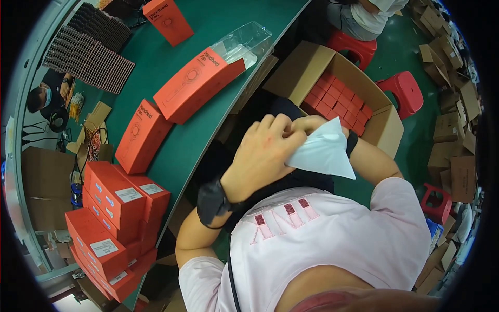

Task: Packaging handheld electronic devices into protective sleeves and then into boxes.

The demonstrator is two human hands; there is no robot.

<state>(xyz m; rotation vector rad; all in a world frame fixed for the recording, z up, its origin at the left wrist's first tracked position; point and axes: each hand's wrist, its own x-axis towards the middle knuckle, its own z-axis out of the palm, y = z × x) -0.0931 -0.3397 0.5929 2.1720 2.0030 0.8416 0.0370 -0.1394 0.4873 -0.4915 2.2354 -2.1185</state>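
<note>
both hands at chest — left hand [262, 156] and right hand [312, 125] pinch a white bag [325, 151], above an open carton [312, 67] of orange boxes [338, 101].

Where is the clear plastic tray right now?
In the head view, the clear plastic tray sticks out of the open end of a long orange box lying on the green table, up and left of both hands, which hold a white pouch.

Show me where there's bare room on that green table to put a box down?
The green table is bare between the open orange box and the dark trays. Bottom left is crowded with stacked orange boxes. Both hands hold a white bag.
</note>
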